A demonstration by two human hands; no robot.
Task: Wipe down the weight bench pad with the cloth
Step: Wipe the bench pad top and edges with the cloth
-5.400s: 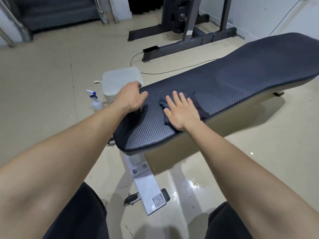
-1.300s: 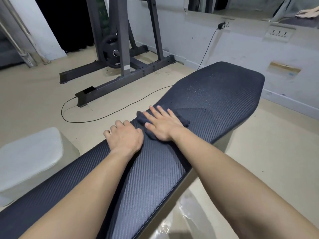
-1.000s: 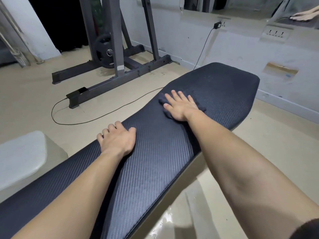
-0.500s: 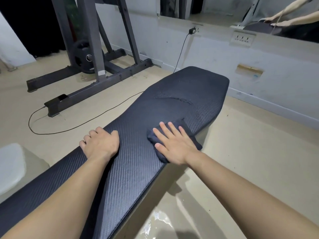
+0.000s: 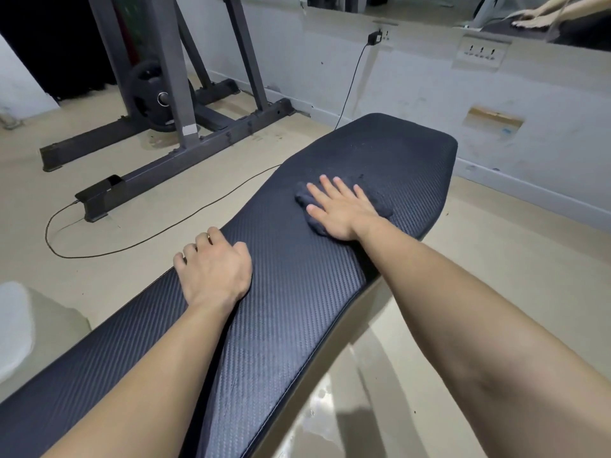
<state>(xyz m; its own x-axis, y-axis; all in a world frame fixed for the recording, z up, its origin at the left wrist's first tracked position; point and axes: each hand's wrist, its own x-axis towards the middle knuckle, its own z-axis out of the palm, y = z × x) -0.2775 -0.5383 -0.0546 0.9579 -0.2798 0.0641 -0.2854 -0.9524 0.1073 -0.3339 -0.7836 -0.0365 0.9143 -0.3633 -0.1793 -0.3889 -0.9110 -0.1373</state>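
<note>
Meanwhile, the person's right hand (image 5: 342, 208) lay flat, fingers spread and palm down, pressing a crumpled dark blue-grey cloth (image 5: 380, 206) against the long black weight bench pad with a woven carbon-fibre texture (image 5: 297, 292); nothing was gripped, the palm simply bore down on the fabric. The cloth sat on the wider far half of the pad, its edges showing around the fingers and beyond the wrist on the right side. The left hand (image 5: 215, 269) rested nearer the camera on the pad's left edge, fingers curled over the rim and clasping it, a ring visible on one finger. Both bare forearms reached out from the bottom of the view. Left of the bench, on the beige glossy floor (image 5: 496, 276), stood a dark grey steel rack frame (image 5: 172, 104) with a black weight plate (image 5: 155, 97) stored on it. A thin black cable (image 5: 165, 231) ran across the floor and up to a plug adapter (image 5: 375, 37) on the pale wall. A pale grey cushioned stool (image 5: 20, 328) sat at the left edge, just beside the bench.
</note>
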